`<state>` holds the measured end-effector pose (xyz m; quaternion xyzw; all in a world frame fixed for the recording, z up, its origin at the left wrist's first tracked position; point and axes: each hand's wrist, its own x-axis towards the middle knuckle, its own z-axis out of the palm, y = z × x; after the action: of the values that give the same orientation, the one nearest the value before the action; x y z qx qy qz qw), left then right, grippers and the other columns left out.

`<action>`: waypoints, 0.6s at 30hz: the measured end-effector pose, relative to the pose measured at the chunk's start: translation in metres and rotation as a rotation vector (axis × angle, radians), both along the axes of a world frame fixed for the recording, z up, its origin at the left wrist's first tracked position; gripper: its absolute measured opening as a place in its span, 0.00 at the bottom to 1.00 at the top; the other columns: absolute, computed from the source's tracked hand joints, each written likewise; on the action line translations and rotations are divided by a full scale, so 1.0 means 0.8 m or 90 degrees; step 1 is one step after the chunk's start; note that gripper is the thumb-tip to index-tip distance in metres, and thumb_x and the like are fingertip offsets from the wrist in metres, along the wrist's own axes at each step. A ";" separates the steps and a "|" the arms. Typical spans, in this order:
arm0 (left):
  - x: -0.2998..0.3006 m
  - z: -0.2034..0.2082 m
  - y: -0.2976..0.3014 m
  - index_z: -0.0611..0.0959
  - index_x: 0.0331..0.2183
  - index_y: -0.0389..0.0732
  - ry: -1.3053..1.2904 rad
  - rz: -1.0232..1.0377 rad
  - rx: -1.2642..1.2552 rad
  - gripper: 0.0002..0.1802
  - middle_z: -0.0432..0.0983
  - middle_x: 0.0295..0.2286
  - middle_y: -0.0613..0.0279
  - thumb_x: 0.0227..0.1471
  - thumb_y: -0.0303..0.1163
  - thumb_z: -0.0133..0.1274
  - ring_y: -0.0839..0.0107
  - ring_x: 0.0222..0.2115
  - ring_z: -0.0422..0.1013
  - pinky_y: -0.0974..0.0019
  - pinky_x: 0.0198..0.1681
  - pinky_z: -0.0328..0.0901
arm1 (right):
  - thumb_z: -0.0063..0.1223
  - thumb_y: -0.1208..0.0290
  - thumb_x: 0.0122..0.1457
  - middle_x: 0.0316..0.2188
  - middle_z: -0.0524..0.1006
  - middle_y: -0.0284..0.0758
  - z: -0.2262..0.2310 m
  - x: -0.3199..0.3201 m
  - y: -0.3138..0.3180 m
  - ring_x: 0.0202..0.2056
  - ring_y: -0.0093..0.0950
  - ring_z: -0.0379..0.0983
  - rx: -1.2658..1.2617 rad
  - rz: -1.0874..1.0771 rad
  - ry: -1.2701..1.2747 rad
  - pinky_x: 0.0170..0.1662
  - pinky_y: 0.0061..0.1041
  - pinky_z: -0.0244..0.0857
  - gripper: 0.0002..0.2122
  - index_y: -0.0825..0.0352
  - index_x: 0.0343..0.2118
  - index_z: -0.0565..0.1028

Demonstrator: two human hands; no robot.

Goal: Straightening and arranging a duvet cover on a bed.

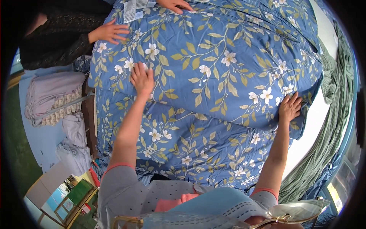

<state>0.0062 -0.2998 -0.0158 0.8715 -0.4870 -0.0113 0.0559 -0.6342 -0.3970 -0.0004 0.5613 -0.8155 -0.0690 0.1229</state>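
Observation:
A large blue cloth (171, 42) printed with white flowers and olive leaves, like a bed cover, lies spread before me. Its upper layer is folded over, and the lower layer (213, 152) shows nearer to my body. My left hand (142, 79) rests flat on the upper layer towards its left side, fingers slightly spread. On the right, my right hand (289, 107) presses on the same layer close to its side edge, fingers apart. Neither hand grips the cloth. White labels (130, 12) lie on the cloth at the far left.
A co-worker in black lace sleeves rests a hand (109, 32) on the cloth's far left edge and another hand (175, 4) at the far edge. Folded pale fabrics (57, 91) are stacked at left. Crumpled green striped fabric (324, 152) lines the right side beside a white surface (310, 133).

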 end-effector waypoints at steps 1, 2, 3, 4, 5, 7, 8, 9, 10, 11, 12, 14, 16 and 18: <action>-0.023 0.008 0.017 0.60 0.64 0.43 0.057 -0.044 -0.008 0.35 0.51 0.65 0.52 0.63 0.51 0.39 0.46 0.65 0.46 0.43 0.66 0.40 | 0.28 0.44 0.67 0.68 0.53 0.41 0.014 -0.008 0.002 0.67 0.45 0.49 0.006 0.013 0.098 0.62 0.52 0.46 0.29 0.51 0.68 0.55; -0.042 0.013 0.040 0.61 0.64 0.41 0.084 -0.052 -0.017 0.34 0.53 0.64 0.50 0.63 0.49 0.39 0.45 0.64 0.47 0.43 0.65 0.41 | 0.28 0.44 0.67 0.68 0.54 0.40 0.016 -0.028 0.003 0.67 0.45 0.49 -0.019 0.032 0.140 0.62 0.53 0.46 0.29 0.51 0.68 0.55; -0.061 0.018 0.066 0.61 0.63 0.38 0.109 -0.061 -0.024 0.33 0.54 0.63 0.48 0.63 0.46 0.39 0.44 0.64 0.48 0.43 0.65 0.42 | 0.29 0.44 0.67 0.68 0.54 0.38 0.018 -0.052 0.002 0.67 0.45 0.48 -0.042 0.049 0.182 0.62 0.53 0.46 0.29 0.50 0.68 0.55; -0.086 0.023 0.089 0.62 0.62 0.36 0.122 -0.055 -0.066 0.32 0.54 0.63 0.46 0.64 0.45 0.39 0.44 0.64 0.49 0.43 0.65 0.43 | 0.29 0.45 0.67 0.68 0.54 0.38 0.024 -0.072 0.003 0.67 0.45 0.47 0.001 0.001 0.191 0.62 0.53 0.46 0.28 0.49 0.68 0.55; -0.107 0.027 0.109 0.63 0.62 0.34 0.135 -0.052 -0.109 0.31 0.55 0.62 0.44 0.64 0.44 0.38 0.43 0.63 0.50 0.42 0.65 0.43 | 0.28 0.45 0.67 0.68 0.54 0.37 0.033 -0.091 0.004 0.67 0.46 0.47 0.045 -0.050 0.198 0.62 0.54 0.46 0.28 0.48 0.68 0.55; -0.137 0.002 0.133 0.63 0.61 0.30 0.137 -0.021 -0.207 0.31 0.55 0.62 0.39 0.65 0.42 0.36 0.42 0.63 0.50 0.43 0.65 0.42 | 0.28 0.45 0.66 0.66 0.59 0.38 0.022 -0.140 0.004 0.64 0.49 0.54 -0.026 -0.159 0.029 0.62 0.57 0.47 0.27 0.46 0.67 0.57; -0.152 -0.005 0.139 0.60 0.62 0.29 0.128 0.030 -0.212 0.33 0.52 0.62 0.38 0.65 0.45 0.35 0.42 0.64 0.47 0.44 0.66 0.40 | 0.28 0.46 0.66 0.62 0.65 0.40 0.019 -0.149 -0.007 0.60 0.50 0.61 0.029 -0.234 -0.176 0.61 0.55 0.52 0.27 0.48 0.66 0.57; -0.169 -0.009 0.147 0.57 0.63 0.28 0.115 0.084 -0.212 0.36 0.50 0.63 0.36 0.65 0.47 0.35 0.42 0.65 0.45 0.44 0.66 0.39 | 0.33 0.51 0.67 0.57 0.70 0.44 0.021 -0.120 -0.012 0.60 0.45 0.63 -0.006 -0.242 -0.265 0.59 0.50 0.57 0.27 0.55 0.66 0.57; -0.185 -0.016 0.148 0.57 0.63 0.28 0.141 0.061 -0.215 0.36 0.50 0.63 0.36 0.65 0.47 0.35 0.42 0.65 0.45 0.44 0.66 0.39 | 0.35 0.51 0.67 0.56 0.70 0.43 0.007 -0.127 -0.010 0.59 0.45 0.63 -0.045 -0.209 -0.209 0.57 0.47 0.60 0.27 0.58 0.65 0.58; -0.188 -0.023 0.155 0.53 0.64 0.28 0.083 0.090 -0.141 0.39 0.45 0.64 0.37 0.64 0.48 0.35 0.43 0.66 0.42 0.45 0.66 0.37 | 0.36 0.50 0.67 0.57 0.69 0.44 0.008 -0.106 -0.013 0.59 0.44 0.63 -0.025 -0.225 -0.167 0.56 0.47 0.60 0.28 0.61 0.65 0.58; -0.193 -0.027 0.155 0.49 0.65 0.27 0.031 0.113 -0.069 0.42 0.41 0.66 0.37 0.63 0.49 0.35 0.44 0.67 0.39 0.46 0.67 0.36 | 0.35 0.50 0.67 0.57 0.68 0.44 0.001 -0.114 -0.010 0.59 0.45 0.62 -0.060 -0.219 -0.159 0.57 0.48 0.59 0.28 0.61 0.64 0.59; -0.196 -0.029 0.147 0.46 0.65 0.27 0.041 0.110 -0.040 0.44 0.38 0.66 0.38 0.61 0.50 0.35 0.45 0.67 0.37 0.46 0.67 0.36 | 0.36 0.50 0.66 0.57 0.68 0.45 0.001 -0.112 -0.003 0.59 0.45 0.63 -0.109 -0.199 -0.128 0.57 0.49 0.59 0.28 0.63 0.63 0.59; -0.201 -0.025 0.143 0.43 0.65 0.26 0.036 0.120 0.001 0.46 0.33 0.67 0.40 0.58 0.46 0.37 0.45 0.68 0.34 0.47 0.67 0.35 | 0.39 0.51 0.66 0.58 0.67 0.46 0.019 -0.111 0.005 0.59 0.46 0.63 -0.102 -0.197 -0.146 0.57 0.49 0.58 0.28 0.63 0.64 0.59; -0.201 -0.026 0.143 0.42 0.65 0.26 0.029 0.117 -0.001 0.46 0.33 0.67 0.40 0.58 0.46 0.37 0.45 0.68 0.34 0.48 0.67 0.35 | 0.43 0.54 0.65 0.59 0.66 0.47 0.041 -0.104 0.011 0.59 0.47 0.63 -0.112 -0.157 -0.171 0.57 0.50 0.58 0.28 0.64 0.64 0.58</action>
<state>-0.1542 -0.1857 -0.0364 0.9121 -0.4033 -0.0253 0.0687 -0.7178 -0.3878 0.0323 0.4483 -0.8901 0.0638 0.0523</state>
